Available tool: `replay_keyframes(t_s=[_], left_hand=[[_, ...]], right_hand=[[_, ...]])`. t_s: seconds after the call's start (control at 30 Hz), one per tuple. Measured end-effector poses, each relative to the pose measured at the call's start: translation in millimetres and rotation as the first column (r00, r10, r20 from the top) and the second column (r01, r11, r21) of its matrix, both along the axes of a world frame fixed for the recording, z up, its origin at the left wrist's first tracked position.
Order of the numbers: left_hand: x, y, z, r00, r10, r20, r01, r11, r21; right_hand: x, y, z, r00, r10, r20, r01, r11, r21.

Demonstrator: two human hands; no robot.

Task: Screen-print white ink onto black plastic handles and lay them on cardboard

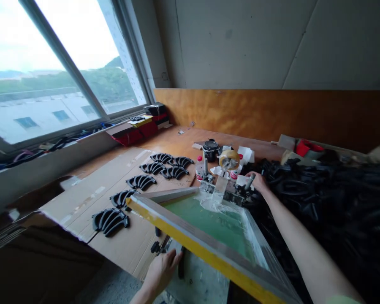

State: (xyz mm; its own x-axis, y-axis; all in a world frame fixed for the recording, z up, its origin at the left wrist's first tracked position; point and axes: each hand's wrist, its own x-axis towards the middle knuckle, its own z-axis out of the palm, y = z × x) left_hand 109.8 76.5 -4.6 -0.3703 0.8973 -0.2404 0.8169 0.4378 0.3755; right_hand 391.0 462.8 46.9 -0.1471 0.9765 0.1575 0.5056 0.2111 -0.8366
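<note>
A screen-printing frame (pixel 190 242) with yellow tape on its edge and a green mesh (pixel 215 223) stands tilted up at the front. My left hand (pixel 163 270) reaches under its raised near edge and touches a dark part (pixel 181 267) on the base below. My right hand (pixel 257 181) reaches far forward to the frame's hinge clamp (pixel 240 192), beside a heap of black plastic parts (pixel 329 198); whether it grips one is hidden. Several black curved ribbed parts (pixel 110 219) lie in a row on cardboard to the left.
Behind the frame stand a black ink jar (pixel 210 150), a tape roll (pixel 229 159), small bottles (pixel 200 168) and crumpled tissue (pixel 245 155). Cardboard sheets (pixel 91 190) cover the wooden bench. Red boxes (pixel 136 133) sit by the window sill. A red object (pixel 305 147) lies at the back right.
</note>
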Motion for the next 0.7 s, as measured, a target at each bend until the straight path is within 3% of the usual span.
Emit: replay_keyframes(t_s=[0.13,0.23,0.3,0.4,0.5,0.63,0.7], left_hand=[[-6.8,4.2,11.8,0.990,-0.121,0.067,0.113,0.987,0.116],[1.3,12.2,29.1,0.958,-0.236,0.164,0.188,0.946,0.264],[11.9,20.2,42.6,0.903,-0.316,0.290,0.207,0.913,0.351],[32.0,34.7,59.5,0.752,-0.415,0.512,0.202,0.884,0.420],[50.1,48.1,69.0,0.541,-0.495,0.680,0.200,0.861,0.468],[61.4,58.4,69.5,0.319,-0.479,0.818,0.228,0.876,0.425],[62.1,60.1,65.3,0.249,-0.399,0.883,0.240,0.908,0.342]], right_hand=[[44.7,-45.1,14.1,0.978,-0.183,0.098,0.176,0.981,0.079],[61.0,-107.6,23.3,0.964,-0.261,0.058,0.252,0.959,0.126],[61.2,-155.9,25.4,0.969,-0.244,-0.038,0.246,0.968,0.055],[45.4,-226.6,26.2,0.948,-0.176,-0.265,0.137,0.978,-0.159],[16.7,-280.5,32.8,0.906,-0.138,-0.400,0.006,0.950,-0.314],[-17.5,-312.9,46.2,0.876,-0.022,-0.482,-0.184,0.908,-0.376],[-29.4,-317.7,46.7,0.847,-0.059,-0.529,-0.171,0.912,-0.374]])
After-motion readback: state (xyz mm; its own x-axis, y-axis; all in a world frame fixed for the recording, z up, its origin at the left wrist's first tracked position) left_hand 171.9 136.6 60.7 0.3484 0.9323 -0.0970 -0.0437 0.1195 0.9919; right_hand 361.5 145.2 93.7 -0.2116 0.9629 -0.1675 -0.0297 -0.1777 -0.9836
